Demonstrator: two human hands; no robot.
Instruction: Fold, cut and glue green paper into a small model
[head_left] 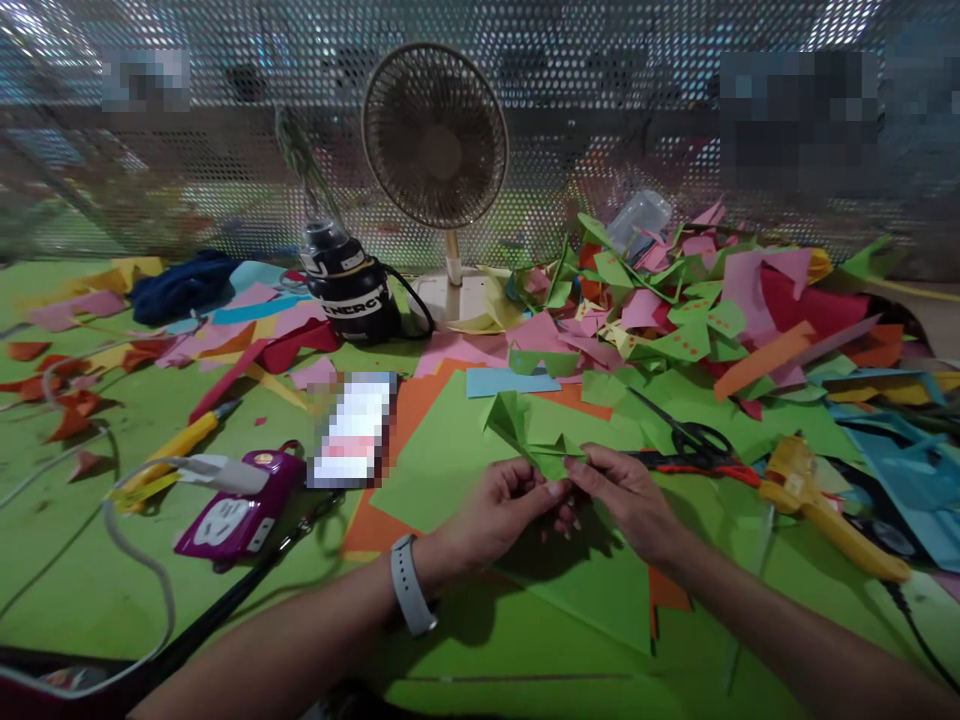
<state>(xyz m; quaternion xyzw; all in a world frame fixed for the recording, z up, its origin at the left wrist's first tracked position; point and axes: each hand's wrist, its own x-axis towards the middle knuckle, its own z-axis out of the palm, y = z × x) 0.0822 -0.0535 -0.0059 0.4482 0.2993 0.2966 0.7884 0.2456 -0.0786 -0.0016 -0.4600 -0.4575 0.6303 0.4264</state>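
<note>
A folded piece of green paper (551, 455) is held up between both hands, above the sheets near the middle. My left hand (506, 508) pinches its lower left part, thumb pointing right, with the other fingers curled beneath. From the right, my right hand (626, 495) grips the paper's edge between thumb and fingers. The fingertips of the two hands nearly meet. Large green sheets (427, 455) lie under the hands on top of orange sheets (405, 410). A light blue strip (510, 382) rests just behind the folded paper.
Scissors (697, 445) and a yellow glue gun (832, 510) lie right of my hands. Paper scraps (675, 300) pile up behind, near a fan (439, 140) and a black bottle (352, 290). A phone (352, 430), purple power bank (240, 505) and yellow cutter (176, 450) lie left.
</note>
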